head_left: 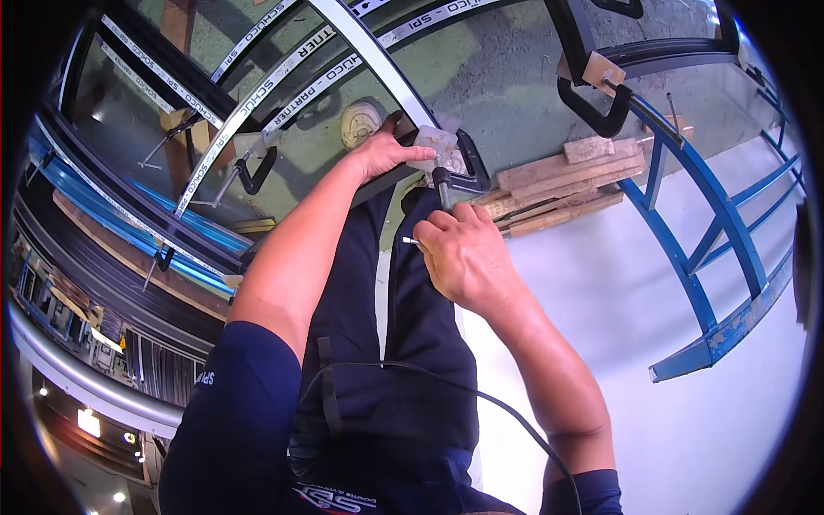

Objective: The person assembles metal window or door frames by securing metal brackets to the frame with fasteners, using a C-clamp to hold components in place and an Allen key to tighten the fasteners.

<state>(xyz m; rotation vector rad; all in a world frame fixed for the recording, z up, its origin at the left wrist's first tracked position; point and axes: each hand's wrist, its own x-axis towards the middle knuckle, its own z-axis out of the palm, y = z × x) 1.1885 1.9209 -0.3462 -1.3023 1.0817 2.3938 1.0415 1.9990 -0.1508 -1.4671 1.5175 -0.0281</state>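
My left hand (pixel 390 156) is at the dark end of a frame profile (pixel 378 64), its thumb stretched towards a pale block (pixel 436 139) and its other fingers partly hidden behind the profile. A black C-clamp (pixel 470 163) sits around this end, with the pale block under its screw. Just below, my right hand (pixel 459 249) is closed around the lower end of the clamp's screw (pixel 442 184). A short white stick-like piece (pixel 411 241) pokes out beside the right fingers.
Wooden boards (pixel 571 180) are stacked right of the clamp. A blue metal trestle (pixel 687 257) stands at the right. Another clamp (pixel 592 107) hangs at the upper right. Labelled curved profiles (pixel 249 112) fill the upper left. A pale roll (pixel 360 124) lies behind my left hand.
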